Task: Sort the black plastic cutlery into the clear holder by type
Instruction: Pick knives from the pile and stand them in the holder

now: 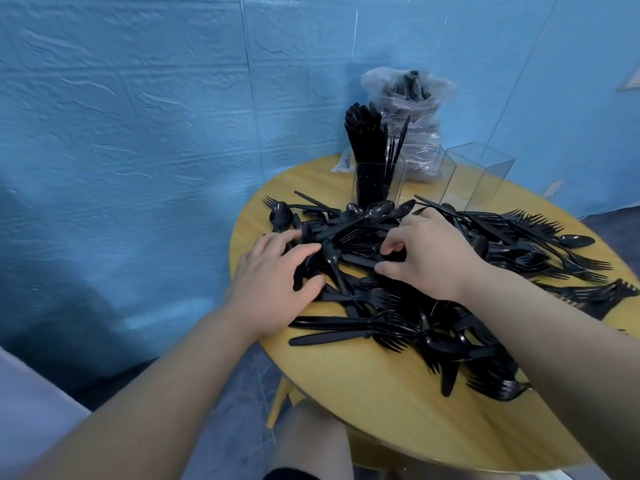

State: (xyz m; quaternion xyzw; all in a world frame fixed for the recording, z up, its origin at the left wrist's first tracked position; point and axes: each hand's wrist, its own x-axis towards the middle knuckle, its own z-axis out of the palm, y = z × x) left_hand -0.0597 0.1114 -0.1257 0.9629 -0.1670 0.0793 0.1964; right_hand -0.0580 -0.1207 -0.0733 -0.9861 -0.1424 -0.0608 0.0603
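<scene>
A big heap of black plastic cutlery [450, 265], forks, spoons and knives mixed, covers the round yellow table [363, 403]. My left hand [273, 275] grips a few black pieces at the heap's left side, fingers curled round them. My right hand [426, 251] lies on the heap's middle, thumb and fingers curled and pinching at a black piece. A clear holder compartment [377, 185] at the back holds upright black cutlery. Another clear compartment [478, 174] to its right looks empty.
A clear plastic bag [412, 119] with more black cutlery stands behind the holders against the blue wall. The table's left edge lies just under my left hand. My knee [311, 441] shows below the near rim.
</scene>
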